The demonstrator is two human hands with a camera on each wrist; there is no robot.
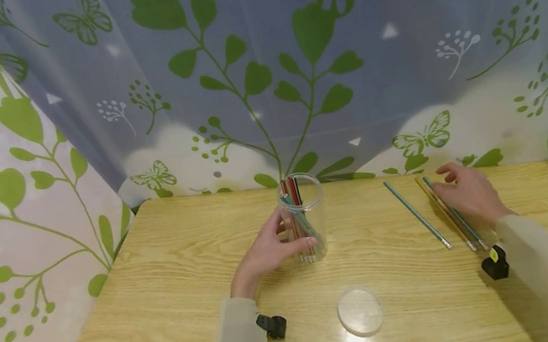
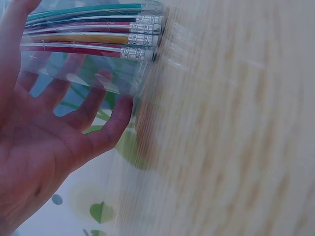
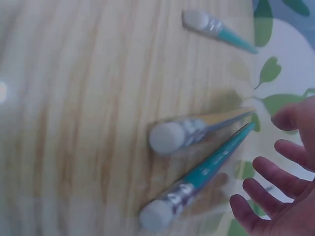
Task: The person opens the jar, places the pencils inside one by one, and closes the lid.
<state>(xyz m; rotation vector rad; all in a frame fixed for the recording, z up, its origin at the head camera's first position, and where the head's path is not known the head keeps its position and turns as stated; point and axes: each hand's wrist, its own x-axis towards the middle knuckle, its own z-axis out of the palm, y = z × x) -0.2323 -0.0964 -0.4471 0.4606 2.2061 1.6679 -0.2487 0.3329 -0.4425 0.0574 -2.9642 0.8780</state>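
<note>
My left hand (image 1: 266, 252) grips a clear plastic jar (image 1: 320, 221), its fingers and thumb round the side. Inside the jar lean several pencils (image 2: 93, 38), red, yellow, dark and teal, with their eraser ends down. On the right, three pencils lie on the table: a teal pencil (image 1: 416, 214) by itself, then a yellow pencil (image 1: 445, 214) close beside a second teal pencil (image 3: 204, 172). Over the far ends of that pair hovers my right hand (image 1: 468, 195). Its fingers are loosely bent and hold nothing; the right wrist view shows them apart from the pencils.
A round clear lid (image 1: 360, 311) lies flat on the wooden table (image 1: 167, 312), nearer me than the jar. Behind the table's far edge hangs a patterned curtain (image 1: 257, 137) with green leaves and butterflies. A similar pink-white cloth (image 1: 6, 242) stands along the left.
</note>
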